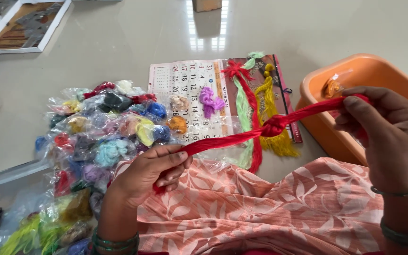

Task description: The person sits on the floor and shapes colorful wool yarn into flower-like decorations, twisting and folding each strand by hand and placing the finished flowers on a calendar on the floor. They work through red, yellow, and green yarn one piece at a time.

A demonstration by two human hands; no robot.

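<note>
Across my lap, head view: I saw a red thread bundle [242, 137] stretched taut between both hands, with a knot [274, 126] about midway along it.
Left hand: my left hand [149, 172] was closed around the lower end of the red thread bundle, fingers curled tight, just above the peach floral cloth [270, 203] on my knees.
Right hand: my right hand [393, 134] pinched the upper end of the same bundle, fingers narrow and folded over it, in front of the orange plastic tub [378, 71].
Tub: it sat at the right on the pale floor [119, 42]; a small clear packet with orange thread [332, 87] lay inside it.
Packets: a heap of small clear plastic packets [105, 132], each holding a coloured tuft of thread, lay at the left beside my left hand; blue, yellow, red, green and purple showed through.
Calendar: a white calendar sheet [185, 80] lay flat beyond the bundle, its red-bordered picture half to the right.
On the calendar: loose skeins in light green [242, 101], yellow [270, 101] and red [249, 89], plus a purple tuft [210, 101] and an orange packet [177, 124].
Far left corner: a white-framed board [27, 23] lay on the floor.
</note>
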